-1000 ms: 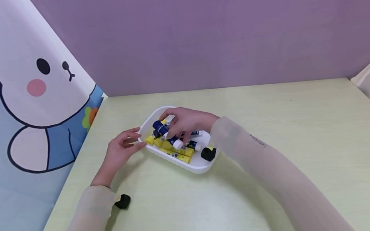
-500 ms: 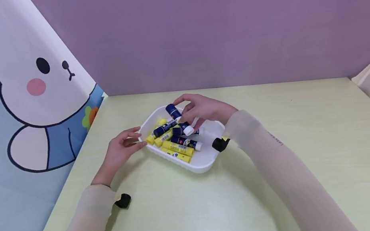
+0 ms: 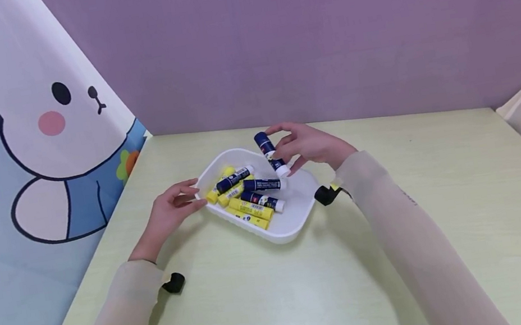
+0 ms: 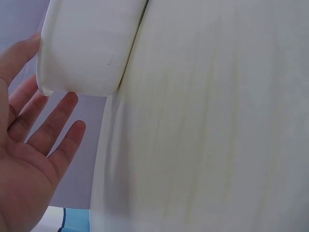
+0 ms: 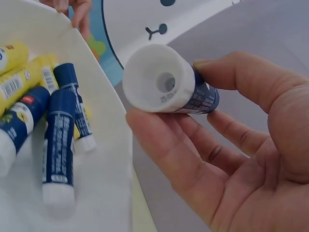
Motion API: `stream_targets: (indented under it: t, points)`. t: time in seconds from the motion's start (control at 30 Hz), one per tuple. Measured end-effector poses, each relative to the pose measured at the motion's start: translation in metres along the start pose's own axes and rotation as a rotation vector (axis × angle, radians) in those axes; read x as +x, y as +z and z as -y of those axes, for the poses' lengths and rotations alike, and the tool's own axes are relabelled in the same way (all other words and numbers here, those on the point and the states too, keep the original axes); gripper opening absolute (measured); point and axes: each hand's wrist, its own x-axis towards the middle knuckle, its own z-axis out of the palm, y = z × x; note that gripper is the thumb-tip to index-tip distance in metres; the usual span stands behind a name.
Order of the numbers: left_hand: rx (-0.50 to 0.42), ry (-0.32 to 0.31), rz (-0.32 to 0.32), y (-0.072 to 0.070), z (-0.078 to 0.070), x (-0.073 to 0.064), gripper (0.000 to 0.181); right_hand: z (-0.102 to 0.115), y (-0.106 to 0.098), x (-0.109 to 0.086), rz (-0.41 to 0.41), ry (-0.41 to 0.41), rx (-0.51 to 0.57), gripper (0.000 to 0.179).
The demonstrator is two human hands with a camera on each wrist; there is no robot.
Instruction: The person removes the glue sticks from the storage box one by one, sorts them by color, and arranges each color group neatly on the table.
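1. On the near side of the white tray (image 3: 301, 210), a pale sleeve (image 3: 112, 322) stretches over the wooden table (image 3: 263, 310); a small black wrist camera (image 3: 174, 283) juts from its cuff.
2. At the tray's left end, a person's left hand (image 3: 166, 214) touches the rim, fingers fairly straight and parted; it seems to be steadying the tray.
3. Inside the tray, three loose blue sticks (image 3: 264, 184) with white ends lie across several yellow sticks (image 3: 251, 208); the tray's right end shows bare floor.
4. At the tray's far right rim, the right hand (image 3: 311, 146) pinches a blue glue stick (image 3: 269, 150), tilted, between thumb and fingers; moments ago it was over the pile, and the shift appears to part this stick from the rest.
5. Beyond the tray, a purple backdrop (image 3: 302, 36); to its left, a printed rabbit (image 3: 48, 111).
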Motion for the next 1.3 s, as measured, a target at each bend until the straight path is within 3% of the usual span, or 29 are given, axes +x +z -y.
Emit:
stream_targets:
  t: [0.77, 1.3]
  points:
    - [0.008, -0.003, -0.004, -0.001, -0.001, -0.001, 0.034, -0.036, -0.062, -0.033, -0.138, -0.060, 0.139, 0.067]
    - [-0.009, 0.015, -0.009, 0.000, 0.000, -0.001, 0.033, -0.066, -0.087, -0.050, -0.207, -0.006, 0.212, 0.068]
